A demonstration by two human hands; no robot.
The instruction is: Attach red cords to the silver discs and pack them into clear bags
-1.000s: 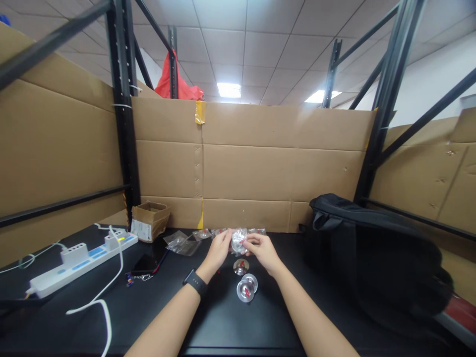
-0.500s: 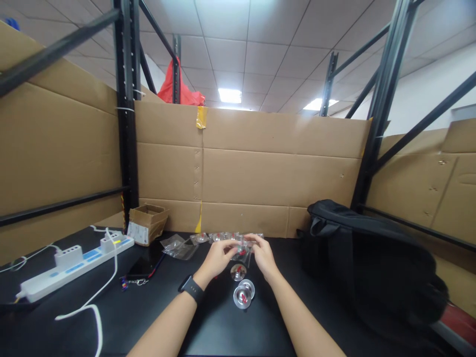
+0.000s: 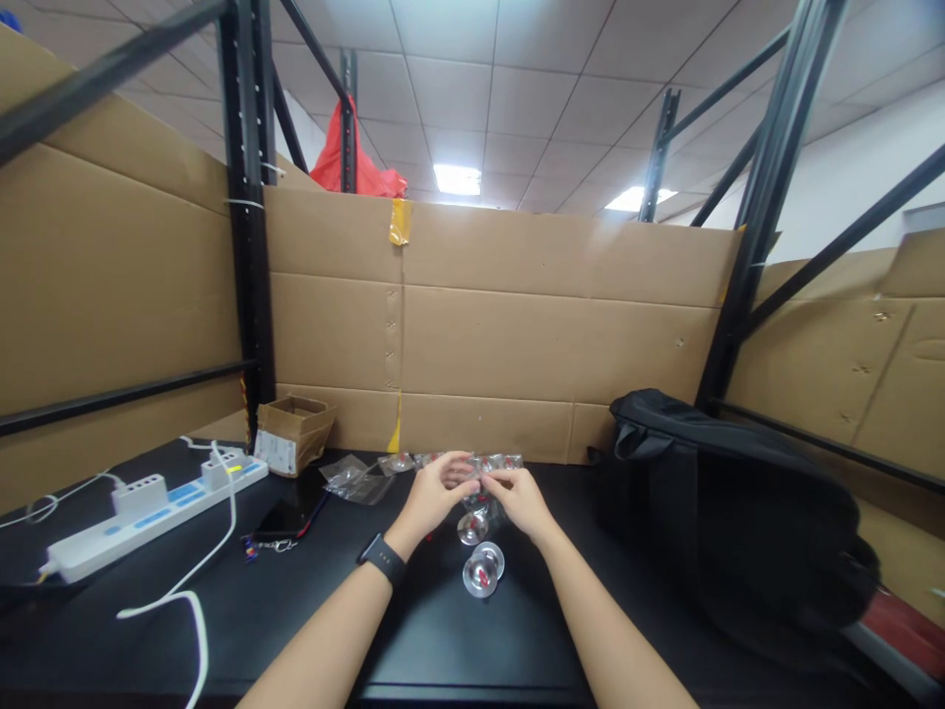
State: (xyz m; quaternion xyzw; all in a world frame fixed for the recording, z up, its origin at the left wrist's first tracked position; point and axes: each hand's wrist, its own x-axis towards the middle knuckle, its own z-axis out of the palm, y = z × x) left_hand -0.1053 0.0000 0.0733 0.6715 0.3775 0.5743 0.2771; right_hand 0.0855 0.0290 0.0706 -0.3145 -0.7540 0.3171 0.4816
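Note:
My left hand (image 3: 441, 489) and my right hand (image 3: 519, 497) come together over the middle of the dark table. Thumbs and fingertips of both are pinched on a small clear plastic bag (image 3: 481, 504), its upper part covered by the fingers. Just below the bag lies a clear round disc (image 3: 472, 528) with a red mark. Nearer to me, a pair of clear round discs (image 3: 480, 572) overlap, red showing at the centre. Behind the hands runs a row of bagged discs (image 3: 508, 461), partly hidden by my left hand.
Crumpled clear bags (image 3: 355, 480) lie left of the hands, near a dark phone (image 3: 291, 516) with a keychain. A white power strip (image 3: 158, 517) with cables and a small open carton (image 3: 296, 433) are farther left. A black backpack (image 3: 727, 532) takes up the right. Cardboard (image 3: 487, 345) walls the back.
My hands have drawn closer together, and the fingertips now meet at the bag. The whole view has shifted slightly upward, while the loose discs stay in place on the table.

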